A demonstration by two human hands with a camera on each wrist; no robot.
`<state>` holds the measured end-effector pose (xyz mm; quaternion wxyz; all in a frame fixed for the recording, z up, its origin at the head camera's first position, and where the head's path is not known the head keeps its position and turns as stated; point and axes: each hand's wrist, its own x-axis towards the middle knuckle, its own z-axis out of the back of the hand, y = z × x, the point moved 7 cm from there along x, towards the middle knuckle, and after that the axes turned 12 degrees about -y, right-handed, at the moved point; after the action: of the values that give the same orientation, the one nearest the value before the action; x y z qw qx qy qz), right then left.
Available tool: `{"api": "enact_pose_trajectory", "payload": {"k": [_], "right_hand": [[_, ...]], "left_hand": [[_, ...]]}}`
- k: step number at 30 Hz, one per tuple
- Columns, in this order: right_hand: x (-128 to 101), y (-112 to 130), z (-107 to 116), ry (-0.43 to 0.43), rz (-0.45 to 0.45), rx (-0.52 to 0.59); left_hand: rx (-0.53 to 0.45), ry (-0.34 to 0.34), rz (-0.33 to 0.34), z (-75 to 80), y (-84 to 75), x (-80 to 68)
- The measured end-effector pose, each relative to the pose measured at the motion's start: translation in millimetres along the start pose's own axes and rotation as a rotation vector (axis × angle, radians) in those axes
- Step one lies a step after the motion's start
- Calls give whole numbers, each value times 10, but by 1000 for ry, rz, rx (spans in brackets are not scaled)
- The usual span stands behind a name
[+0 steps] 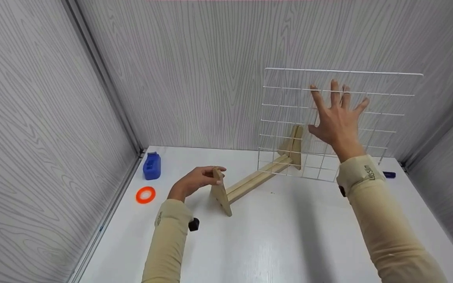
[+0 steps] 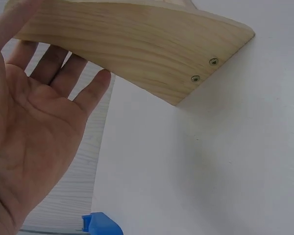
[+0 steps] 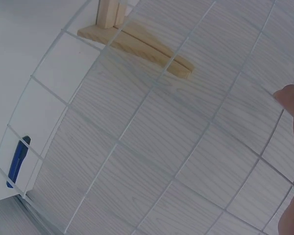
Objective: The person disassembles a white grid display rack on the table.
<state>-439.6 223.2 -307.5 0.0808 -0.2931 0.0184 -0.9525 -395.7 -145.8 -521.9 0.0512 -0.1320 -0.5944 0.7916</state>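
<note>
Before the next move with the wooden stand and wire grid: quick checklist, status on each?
1. Left hand has hold of the wooden stand: ok, it pinches the upper tip of the near end piece.
2. Right hand grips the wire grid: not ok, fingers spread, none curled round a wire.
3. Grid seated in the stand: cannot tell, no view shows it clearly.
4. Screws present in the near end piece: ok, two heads visible; tightness unknown.
5. Orange ring, blue dispenser and dark blue tool apart from the stand: ok.
</note>
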Motion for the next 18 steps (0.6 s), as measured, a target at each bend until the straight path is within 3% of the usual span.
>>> {"api": "enact_pose_trajectory", "payload": {"k": [7,18], "right_hand": [[-19,11,-21,3,6,-1],[-69,-32,-70,16,2,-8]], "left_hand": [[-40,1,-4,21,34,-49],[65,-71,-18,21,96,-57]]}}
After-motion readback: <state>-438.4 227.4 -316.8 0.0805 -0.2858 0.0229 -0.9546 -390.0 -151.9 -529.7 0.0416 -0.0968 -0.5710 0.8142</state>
